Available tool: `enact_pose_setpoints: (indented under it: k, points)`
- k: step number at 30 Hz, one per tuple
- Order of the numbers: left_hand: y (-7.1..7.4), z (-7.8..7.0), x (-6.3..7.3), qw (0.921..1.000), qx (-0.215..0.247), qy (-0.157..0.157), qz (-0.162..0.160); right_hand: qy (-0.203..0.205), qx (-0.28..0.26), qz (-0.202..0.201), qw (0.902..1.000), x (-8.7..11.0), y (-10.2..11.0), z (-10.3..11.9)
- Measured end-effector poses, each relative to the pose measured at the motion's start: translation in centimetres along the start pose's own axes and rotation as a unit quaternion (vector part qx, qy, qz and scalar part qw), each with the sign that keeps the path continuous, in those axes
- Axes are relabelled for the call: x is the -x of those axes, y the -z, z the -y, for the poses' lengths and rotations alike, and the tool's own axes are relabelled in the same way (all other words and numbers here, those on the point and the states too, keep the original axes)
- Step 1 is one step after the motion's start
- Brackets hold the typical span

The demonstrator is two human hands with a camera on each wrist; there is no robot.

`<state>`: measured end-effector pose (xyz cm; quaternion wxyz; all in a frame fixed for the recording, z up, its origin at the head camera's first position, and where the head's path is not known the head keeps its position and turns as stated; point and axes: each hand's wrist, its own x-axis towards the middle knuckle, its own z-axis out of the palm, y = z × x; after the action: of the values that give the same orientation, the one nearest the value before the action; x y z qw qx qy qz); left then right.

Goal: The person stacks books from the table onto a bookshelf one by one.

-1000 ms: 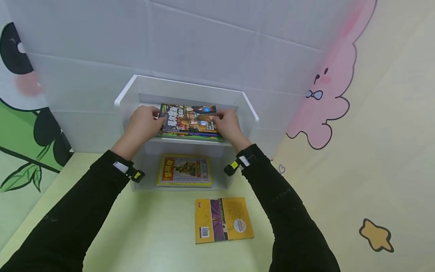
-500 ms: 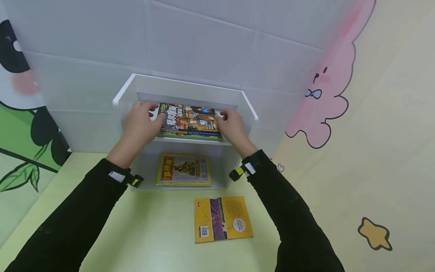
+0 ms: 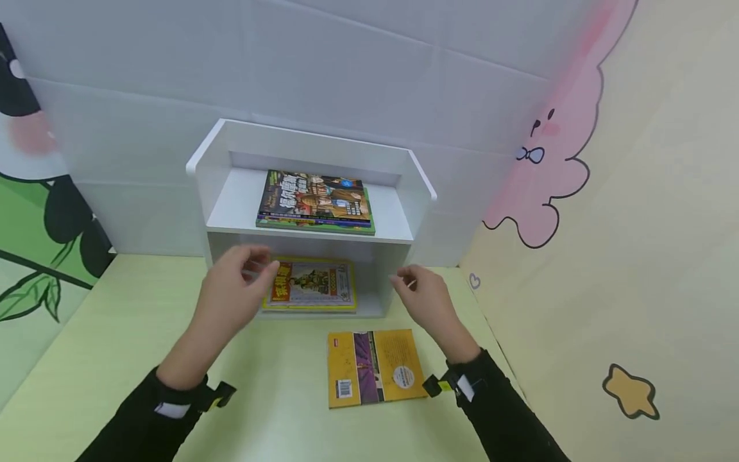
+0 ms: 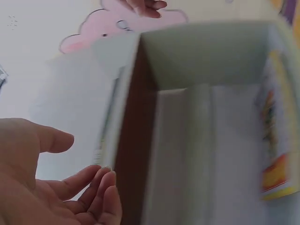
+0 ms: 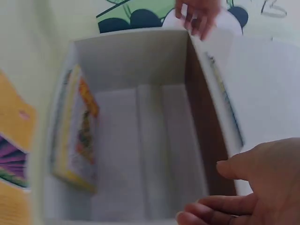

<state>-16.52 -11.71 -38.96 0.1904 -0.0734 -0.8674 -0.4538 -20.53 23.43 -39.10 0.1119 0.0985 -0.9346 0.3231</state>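
A stack of thin books (image 3: 316, 199), the top one dark with a colourful cover, lies flat on the upper shelf of a small white bookshelf (image 3: 398, 215). Below it, a yellow-edged book (image 3: 317, 285) rests in the lower compartment. My left hand (image 3: 237, 282) hovers before the lower compartment's left side, fingers loosely bent and holding nothing. On the other side my right hand (image 3: 424, 298) is in the air near the right wall, also holding nothing. A yellow book with a purple band (image 3: 398, 366) lies on the table in front.
The pale green table (image 3: 271, 398) runs under the bookshelf. Behind stands a whitish wall covering (image 3: 340, 77). The right wall carries a pink cartoon animal (image 3: 554, 167) and an orange star (image 3: 632, 391).
Both hands have let go of the book stack on the upper shelf and come back down toward me, away from it. The stack stays on the shelf.
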Motion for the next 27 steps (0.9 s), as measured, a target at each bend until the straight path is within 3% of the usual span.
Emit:
enact_pose_setpoints:
  k: [3,7,13,18,24,27]
  points:
    - [-2.4,2.7,2.6,0.9982,0.009,0.043,0.04,-0.064,0.007,0.009,0.9979,2.4,-1.3,-3.5]
    - [-5.2,6.4,5.5,0.99,0.013,0.11,0.088,-0.13,0.03,0.02,0.9909,5.2,-3.0,-7.4]
    - [-7.5,10.0,8.5,0.9736,0.01,0.184,0.135,-0.186,0.057,0.038,0.9803,7.9,-4.4,-10.7]
    - [-9.0,10.7,9.1,0.965,0.03,0.211,0.152,-0.206,0.072,0.048,0.9748,8.4,-4.8,-11.9]
    - [-13.5,9.7,9.7,0.947,0.058,0.253,0.19,-0.271,0.058,0.108,0.9548,8.8,-5.6,-12.6]
    - [-15.5,8.9,9.9,0.9409,0.072,0.263,0.201,-0.288,0.047,0.117,0.9493,9.0,-6.1,-12.4]
